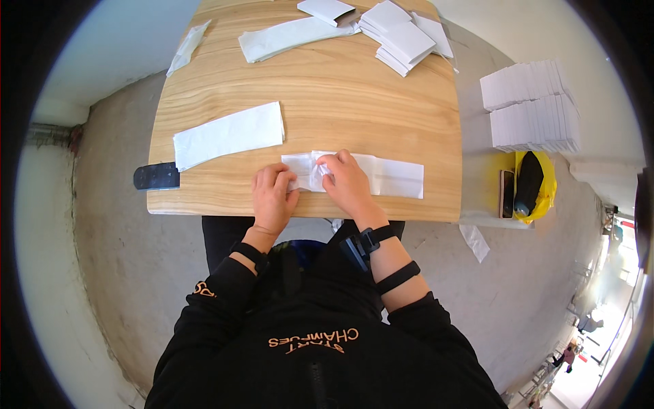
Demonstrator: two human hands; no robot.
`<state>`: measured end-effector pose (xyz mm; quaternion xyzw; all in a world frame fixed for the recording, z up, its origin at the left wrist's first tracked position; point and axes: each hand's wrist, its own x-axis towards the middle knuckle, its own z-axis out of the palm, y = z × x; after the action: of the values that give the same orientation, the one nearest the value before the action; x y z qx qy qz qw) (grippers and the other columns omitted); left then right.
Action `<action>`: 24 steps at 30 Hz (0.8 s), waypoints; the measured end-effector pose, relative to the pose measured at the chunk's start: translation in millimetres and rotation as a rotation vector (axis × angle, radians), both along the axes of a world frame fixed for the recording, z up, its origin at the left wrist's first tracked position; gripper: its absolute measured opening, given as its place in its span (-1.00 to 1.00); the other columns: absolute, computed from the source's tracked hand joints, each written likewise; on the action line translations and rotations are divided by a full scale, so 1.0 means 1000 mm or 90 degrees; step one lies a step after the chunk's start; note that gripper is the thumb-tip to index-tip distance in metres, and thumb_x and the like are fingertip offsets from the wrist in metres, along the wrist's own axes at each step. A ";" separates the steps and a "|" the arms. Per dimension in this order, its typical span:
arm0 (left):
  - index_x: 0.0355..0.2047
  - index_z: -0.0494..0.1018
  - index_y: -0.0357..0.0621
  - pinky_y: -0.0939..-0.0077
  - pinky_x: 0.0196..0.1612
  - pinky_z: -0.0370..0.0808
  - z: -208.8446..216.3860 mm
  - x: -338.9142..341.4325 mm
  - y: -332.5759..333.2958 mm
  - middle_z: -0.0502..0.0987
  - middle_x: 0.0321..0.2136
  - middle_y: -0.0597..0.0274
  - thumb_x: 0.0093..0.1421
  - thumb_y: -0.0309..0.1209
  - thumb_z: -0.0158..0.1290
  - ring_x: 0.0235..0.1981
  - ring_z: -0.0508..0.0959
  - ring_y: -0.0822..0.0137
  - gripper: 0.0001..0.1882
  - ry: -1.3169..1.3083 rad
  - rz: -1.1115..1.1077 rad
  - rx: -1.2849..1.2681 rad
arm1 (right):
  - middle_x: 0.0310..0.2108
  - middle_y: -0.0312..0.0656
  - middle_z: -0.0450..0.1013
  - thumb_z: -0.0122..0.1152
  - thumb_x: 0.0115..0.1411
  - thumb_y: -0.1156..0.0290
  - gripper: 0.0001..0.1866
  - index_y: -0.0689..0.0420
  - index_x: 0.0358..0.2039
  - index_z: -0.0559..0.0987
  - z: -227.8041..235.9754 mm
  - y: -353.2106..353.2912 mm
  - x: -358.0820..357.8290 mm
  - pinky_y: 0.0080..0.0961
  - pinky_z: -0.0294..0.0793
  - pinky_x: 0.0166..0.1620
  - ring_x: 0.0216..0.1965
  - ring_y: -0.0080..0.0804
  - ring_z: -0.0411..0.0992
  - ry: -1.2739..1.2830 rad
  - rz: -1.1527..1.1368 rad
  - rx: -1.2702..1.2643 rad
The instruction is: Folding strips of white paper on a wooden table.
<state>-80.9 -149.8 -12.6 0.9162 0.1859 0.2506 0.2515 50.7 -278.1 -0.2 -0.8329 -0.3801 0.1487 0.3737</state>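
A long white strip of thin, paper-like sheet [398, 178] lies flat along the near edge of the wooden table, with a doubled, creased part toward its left half. My left hand [272, 196] has bent fingers pressed together on the strip's left end. Over the creased part, my right hand [349, 183] is closed, its fingertips gripping a fold of the sheet. Farther back on the left rests a stack of similar white strips [228, 135], apart from both hands. Both wrists wear black straps.
White folded packets [409, 41] pile at the table's far right, beside more white strips [293, 37]. A dark remote-like device [157, 176] juts past the left edge. To the right stand stacked white packets [535, 121], a yellow bag [545, 198] and a phone [506, 194].
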 end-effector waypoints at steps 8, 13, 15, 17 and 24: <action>-0.34 0.44 -0.28 0.33 -0.27 0.44 0.010 -0.014 0.021 0.46 -0.31 0.01 0.10 -0.54 0.10 -0.33 0.48 0.04 -0.88 -0.003 0.125 -0.209 | -0.29 -0.16 0.33 0.21 -0.03 0.50 -0.62 -0.05 -0.13 0.55 -0.001 0.000 0.000 -0.27 0.44 -0.19 -0.18 -0.16 0.38 0.001 0.019 -0.018; -0.29 0.45 -0.31 0.51 -0.27 0.43 0.009 -0.038 0.036 0.50 -0.39 0.16 0.19 -0.40 0.12 -0.36 0.50 0.34 -0.80 0.096 0.202 -0.386 | -0.29 -0.17 0.31 0.32 -0.06 0.41 -0.55 -0.05 -0.08 0.54 -0.001 -0.001 0.000 -0.28 0.43 -0.18 -0.18 -0.19 0.36 -0.031 0.031 -0.012; -0.28 0.45 -0.31 0.55 -0.26 0.42 0.010 -0.040 0.038 0.51 -0.39 0.21 0.22 -0.39 0.11 -0.36 0.48 0.44 -0.80 0.067 0.197 -0.470 | -0.30 -0.18 0.30 0.38 -0.08 0.35 -0.50 -0.06 -0.04 0.54 0.000 0.000 -0.001 -0.30 0.43 -0.18 -0.19 -0.20 0.36 -0.049 0.040 -0.017; -0.28 0.45 -0.32 0.60 -0.26 0.41 0.012 -0.040 0.039 0.53 -0.39 0.26 0.24 -0.37 0.10 -0.36 0.46 0.54 -0.79 0.036 0.190 -0.555 | -0.29 -0.18 0.30 0.39 -0.08 0.35 -0.49 -0.05 -0.03 0.54 0.002 0.001 -0.001 -0.30 0.43 -0.17 -0.18 -0.20 0.35 -0.044 0.041 -0.025; -0.26 0.44 -0.31 0.67 -0.28 0.39 0.041 -0.019 0.025 0.52 -0.39 0.31 0.24 -0.43 0.11 -0.39 0.44 0.59 -0.82 -0.024 0.118 -0.553 | -0.29 -0.14 0.40 0.31 0.04 0.35 -0.60 0.03 -0.06 0.54 0.009 -0.007 0.005 -0.39 0.46 -0.24 -0.32 -0.31 0.44 0.130 -0.090 0.053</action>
<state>-100.1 -124.5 28.4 0.7004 0.3509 0.1874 0.5926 56.1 -285.2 9.0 -0.8219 -0.2863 0.1905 0.4541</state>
